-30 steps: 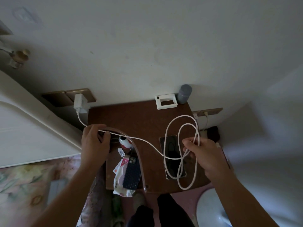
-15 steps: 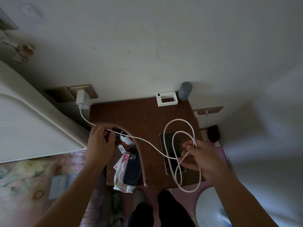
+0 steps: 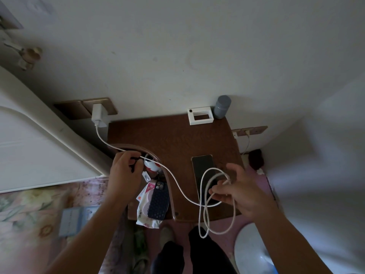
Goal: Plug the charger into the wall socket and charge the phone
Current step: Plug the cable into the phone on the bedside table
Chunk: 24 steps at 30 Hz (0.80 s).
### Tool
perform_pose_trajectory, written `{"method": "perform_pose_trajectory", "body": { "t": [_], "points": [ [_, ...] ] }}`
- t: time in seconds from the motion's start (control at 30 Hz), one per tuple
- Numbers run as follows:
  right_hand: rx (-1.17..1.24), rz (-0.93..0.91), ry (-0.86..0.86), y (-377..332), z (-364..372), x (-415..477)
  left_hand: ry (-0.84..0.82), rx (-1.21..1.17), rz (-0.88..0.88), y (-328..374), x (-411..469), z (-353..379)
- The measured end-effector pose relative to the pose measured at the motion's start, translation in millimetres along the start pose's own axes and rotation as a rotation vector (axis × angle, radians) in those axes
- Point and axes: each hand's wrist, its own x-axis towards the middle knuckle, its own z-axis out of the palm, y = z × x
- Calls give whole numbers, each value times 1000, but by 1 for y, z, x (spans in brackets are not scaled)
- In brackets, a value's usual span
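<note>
White charger (image 3: 99, 115) sits in the wall socket (image 3: 102, 105) off the table's (image 3: 173, 139) back-left corner; its cable (image 3: 173, 180) runs over the left edge. Left hand (image 3: 124, 175) pinches the cable, apparently between fingertips; right hand (image 3: 239, 192), palm half-turned, grips its loops above the phone (image 3: 203, 167) near the front-right edge.

The desk's (image 3: 173, 139) middle and far-left part lie bare; cable (image 3: 177, 186) loops hang over the phone (image 3: 203, 169) near its right edge; clutter crowds the near-left corner.

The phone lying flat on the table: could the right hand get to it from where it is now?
Probably yes: the right hand hovers just over the phone, though loops of white cable fill its fingers and drape across the screen.
</note>
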Motion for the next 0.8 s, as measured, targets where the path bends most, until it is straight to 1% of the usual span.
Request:
{"method": "perform_pose_trajectory", "body": {
  "t": [0.17,0.27,0.4,0.47,0.53,0.63,0.7,0.77,0.8],
  "points": [
    [-114,-244,202,9,-1,1,-10,0,-3,0,-4,2],
    [-162,-318,184,15,-2,5,-18,-10,-3,-2,-5,3],
    [-235,-298,233,20,2,19,-25,-5,4,-2,-7,6],
    [-350,-252,250,20,2,27,-27,-10,3,-3,-8,7],
    [-499,-205,198,19,1,31,-24,-2,6,-3,-9,7],
    [-569,-112,64,15,0,30,-21,-3,1,-4,-9,6],
    [-715,-158,39,12,-1,26,-27,-4,-1,-5,-9,7],
    [-868,-286,76,11,-2,24,-33,-1,-3,-5,-8,8],
    [-900,-350,111,10,-1,22,-35,2,-5,-5,-8,8]
  ]
}}
